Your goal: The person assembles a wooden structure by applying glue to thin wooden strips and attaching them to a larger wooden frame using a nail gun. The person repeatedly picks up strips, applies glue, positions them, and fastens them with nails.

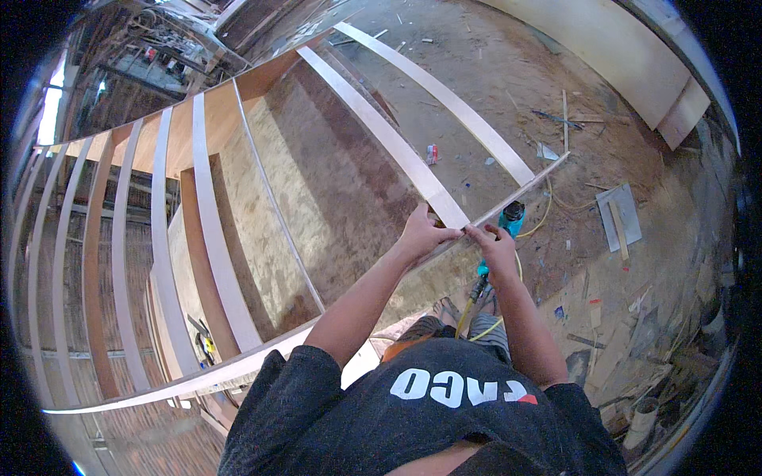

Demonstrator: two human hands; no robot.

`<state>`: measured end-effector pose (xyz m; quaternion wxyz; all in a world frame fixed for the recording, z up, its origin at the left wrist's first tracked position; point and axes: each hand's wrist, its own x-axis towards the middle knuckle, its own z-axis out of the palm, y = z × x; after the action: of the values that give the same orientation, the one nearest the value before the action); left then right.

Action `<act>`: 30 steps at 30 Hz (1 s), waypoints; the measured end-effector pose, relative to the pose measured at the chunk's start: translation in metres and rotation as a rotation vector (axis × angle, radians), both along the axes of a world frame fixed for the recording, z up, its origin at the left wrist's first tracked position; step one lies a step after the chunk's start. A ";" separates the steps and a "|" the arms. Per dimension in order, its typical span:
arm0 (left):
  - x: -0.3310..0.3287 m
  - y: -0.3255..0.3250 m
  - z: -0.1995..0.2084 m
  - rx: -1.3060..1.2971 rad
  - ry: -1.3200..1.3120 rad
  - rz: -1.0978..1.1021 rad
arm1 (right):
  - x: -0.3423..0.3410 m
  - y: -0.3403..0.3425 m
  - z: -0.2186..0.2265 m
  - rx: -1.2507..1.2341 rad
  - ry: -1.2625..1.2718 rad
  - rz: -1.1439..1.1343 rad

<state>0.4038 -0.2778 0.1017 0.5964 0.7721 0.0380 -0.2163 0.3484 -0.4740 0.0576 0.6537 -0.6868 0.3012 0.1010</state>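
A large wooden frame of long pale slats spans the space before me. My left hand (426,236) grips the near end of one pale slat (389,144), its thumb along the edge rail (522,189) and its fingers at the slat's side. My right hand (497,249) is closed round a teal and black air nailer (512,218), whose body shows above and below the hand. Its thumb and forefinger also touch the rail beside the slat's end. A yellow air hose (520,266) runs from the tool. The hand hides the nailer's middle.
More slats (226,270) continue leftward, joined by a long side rail (238,355). Wood scraps and a grey square sheet (620,217) lie on the dusty floor at right. Large pale boards (603,51) stand at the far right. My bare feet (448,308) are below the frame's corner.
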 end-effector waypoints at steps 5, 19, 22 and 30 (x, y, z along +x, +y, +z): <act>-0.003 0.003 -0.008 -0.095 0.039 0.014 | 0.001 -0.001 -0.001 -0.018 0.006 0.023; -0.004 0.000 -0.016 -0.112 0.030 0.045 | -0.001 -0.004 -0.006 -0.012 0.007 0.067; -0.003 0.000 -0.016 -0.084 0.026 0.044 | -0.001 -0.002 -0.006 0.032 0.009 0.052; -0.003 -0.009 0.010 -0.058 0.074 0.052 | 0.001 -0.001 -0.001 0.053 -0.011 -0.004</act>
<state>0.4007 -0.2863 0.1114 0.6220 0.7447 0.0737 -0.2303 0.3494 -0.4746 0.0569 0.6737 -0.6692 0.2960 0.1038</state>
